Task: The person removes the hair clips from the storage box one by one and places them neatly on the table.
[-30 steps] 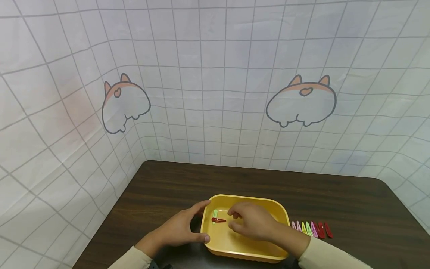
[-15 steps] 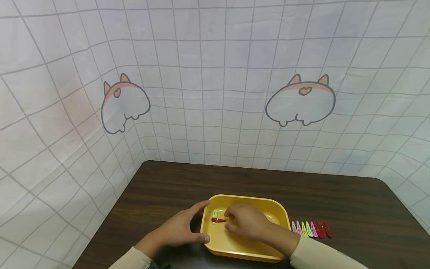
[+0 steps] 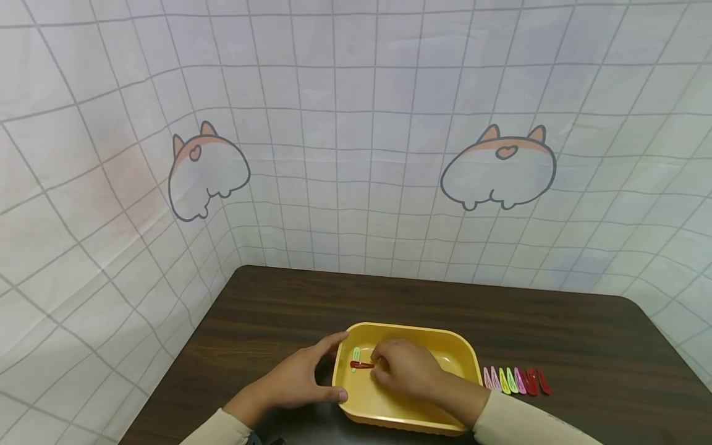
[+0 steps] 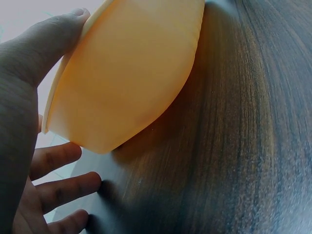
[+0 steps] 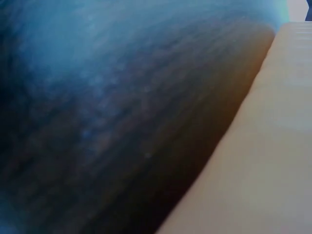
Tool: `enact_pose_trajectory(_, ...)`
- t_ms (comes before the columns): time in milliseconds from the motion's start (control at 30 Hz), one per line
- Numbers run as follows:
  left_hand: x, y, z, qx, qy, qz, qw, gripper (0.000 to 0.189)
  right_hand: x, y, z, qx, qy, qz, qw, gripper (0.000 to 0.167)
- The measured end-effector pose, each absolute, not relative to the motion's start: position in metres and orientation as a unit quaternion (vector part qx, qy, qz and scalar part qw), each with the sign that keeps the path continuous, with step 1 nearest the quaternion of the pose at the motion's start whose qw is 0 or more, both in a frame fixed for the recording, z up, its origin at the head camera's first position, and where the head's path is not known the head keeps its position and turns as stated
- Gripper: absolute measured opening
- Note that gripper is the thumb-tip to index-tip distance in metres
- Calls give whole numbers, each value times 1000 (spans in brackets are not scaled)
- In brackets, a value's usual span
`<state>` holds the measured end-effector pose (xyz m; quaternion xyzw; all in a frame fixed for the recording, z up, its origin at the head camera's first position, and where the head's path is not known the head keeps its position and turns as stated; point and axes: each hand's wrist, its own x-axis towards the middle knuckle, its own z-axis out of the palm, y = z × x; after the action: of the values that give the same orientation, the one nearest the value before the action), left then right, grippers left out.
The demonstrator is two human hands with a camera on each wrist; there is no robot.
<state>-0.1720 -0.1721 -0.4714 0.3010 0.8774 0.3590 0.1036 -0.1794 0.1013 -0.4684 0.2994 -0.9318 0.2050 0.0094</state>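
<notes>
A yellow plastic tray [image 3: 408,415] stands on the dark wooden table. My left hand [image 3: 303,374] touches its left end, the straight thumb on the rim near the front corner and the index finger at the back corner. The other left fingers spread outside the tray in the left wrist view. Inside, a red snap hair clip [image 3: 360,365] lies across a light green hair clip [image 3: 356,353]. My right hand [image 3: 408,371] reaches into the tray with curled fingers, its thumb and index finger pinching the red clip's right end; the fingertips are partly hidden. The right wrist view shows no fingers.
Right of the tray, several hair clips [image 3: 512,380] in pink, yellow, green and red lie in a row on the table [image 3: 289,293]. A white grid-patterned curtain [image 3: 356,136] with corgi drawings surrounds the table's back and sides.
My right hand has moved left and slightly down inside the tray until its fingertips meet at the red hair clip's end. My left hand has stayed at the tray's left end.
</notes>
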Motion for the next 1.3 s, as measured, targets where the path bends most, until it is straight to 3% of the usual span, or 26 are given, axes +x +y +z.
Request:
enact_pose_trajectory(333,-171,-172,-471,299,878,359,101,98,-180,100,-474,286,-933,219,-6,15)
enact_pose_trajectory(833,-172,-172,-473,300,880,355,96,98,-184,97,-480,284,-935,212,13,5)
enact_pose_trajectory(1300,-172,-172,-473,298,881,353,97,97,-184,97,-480,310,-928,208,23,7)
